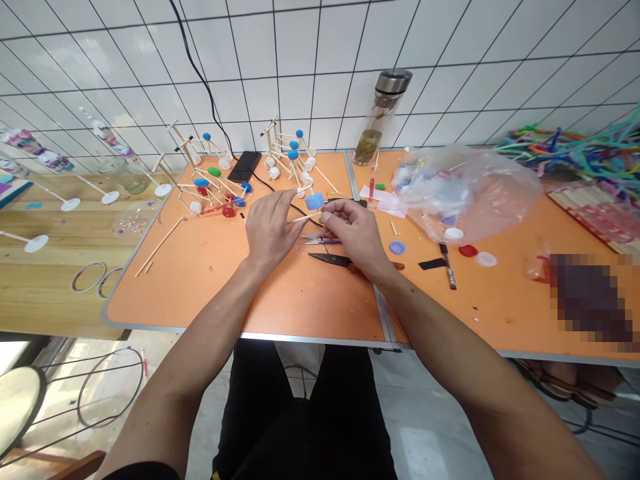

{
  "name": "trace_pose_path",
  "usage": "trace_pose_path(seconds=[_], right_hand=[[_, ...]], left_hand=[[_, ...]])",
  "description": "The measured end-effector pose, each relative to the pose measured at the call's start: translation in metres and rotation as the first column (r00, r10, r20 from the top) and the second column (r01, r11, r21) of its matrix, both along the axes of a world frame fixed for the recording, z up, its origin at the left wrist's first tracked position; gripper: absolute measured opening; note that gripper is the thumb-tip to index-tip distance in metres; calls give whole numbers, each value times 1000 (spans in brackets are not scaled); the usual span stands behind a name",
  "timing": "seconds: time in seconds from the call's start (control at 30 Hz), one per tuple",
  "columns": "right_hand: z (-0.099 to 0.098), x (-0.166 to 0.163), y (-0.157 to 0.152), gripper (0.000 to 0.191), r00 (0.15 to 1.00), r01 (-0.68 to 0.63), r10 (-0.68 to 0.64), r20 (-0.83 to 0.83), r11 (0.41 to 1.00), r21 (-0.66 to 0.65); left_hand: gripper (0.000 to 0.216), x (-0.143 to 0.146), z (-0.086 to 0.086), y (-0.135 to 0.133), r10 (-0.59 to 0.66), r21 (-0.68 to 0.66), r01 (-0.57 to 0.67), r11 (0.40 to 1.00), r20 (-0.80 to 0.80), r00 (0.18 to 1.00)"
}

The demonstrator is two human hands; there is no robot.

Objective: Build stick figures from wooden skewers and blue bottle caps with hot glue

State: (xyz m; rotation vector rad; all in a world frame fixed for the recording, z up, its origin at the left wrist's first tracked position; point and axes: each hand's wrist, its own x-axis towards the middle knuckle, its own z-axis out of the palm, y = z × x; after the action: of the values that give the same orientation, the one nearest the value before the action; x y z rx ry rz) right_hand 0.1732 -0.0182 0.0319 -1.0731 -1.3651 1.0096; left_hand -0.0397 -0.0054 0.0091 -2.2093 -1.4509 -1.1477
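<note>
Between my hands, above the orange table, runs a thin wooden stick [306, 217]. The fingers of my left hand [270, 227] are closed on its left part, and my right hand [353, 230] pinches its right end. Just above the stick is a blue bottle cap [315, 201]; I cannot tell whether the two are joined. Small scissors [320, 239] lie beneath the gap between my hands. Nearer to me is a knife [330, 259], its handle partly hidden by my right hand.
Stick-and-cap models [215, 183] stand at the back left, with a phone [245, 166] beside them. A glass bottle [370, 137] stands by the wall. To the right are a plastic bag [480, 193], loose caps [468, 251] and a marker [450, 270].
</note>
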Motion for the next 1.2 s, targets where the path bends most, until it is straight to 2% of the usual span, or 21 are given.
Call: trace_pose_path(seconds=[0.1, 0.17, 0.33, 0.5, 0.63, 0.83, 1.2], right_hand=[[13, 16, 5, 14, 987, 92, -104, 118, 990, 104], [24, 26, 9, 10, 969, 89, -122, 216, 983, 159], [50, 36, 12, 12, 895, -50, -29, 444, 985, 166], [72, 37, 11, 11, 818, -132, 10, 575, 976, 172], [86, 37, 11, 11, 741, -188, 54, 669, 974, 129], [97, 34, 11, 13, 627, -238, 112, 771, 970, 52], [102, 32, 11, 13, 575, -214, 112, 810, 977, 17]], left_hand=[[64, 0, -1, 0, -39, -22, 38, 999, -26, 999], [62, 2, -1, 0, -76, -59, 73, 996, -48, 996], [57, 6, 0, -3, -150, -111, 139, 984, -98, 984], [57, 9, 1, -5, -151, -72, 142, 987, -144, 978], [55, 11, 1, -6, -151, -25, 149, 988, -181, 972], [50, 12, 3, -9, -166, -12, 168, 986, -212, 963], [50, 15, 6, -13, -185, -21, 184, 983, -202, 962]])
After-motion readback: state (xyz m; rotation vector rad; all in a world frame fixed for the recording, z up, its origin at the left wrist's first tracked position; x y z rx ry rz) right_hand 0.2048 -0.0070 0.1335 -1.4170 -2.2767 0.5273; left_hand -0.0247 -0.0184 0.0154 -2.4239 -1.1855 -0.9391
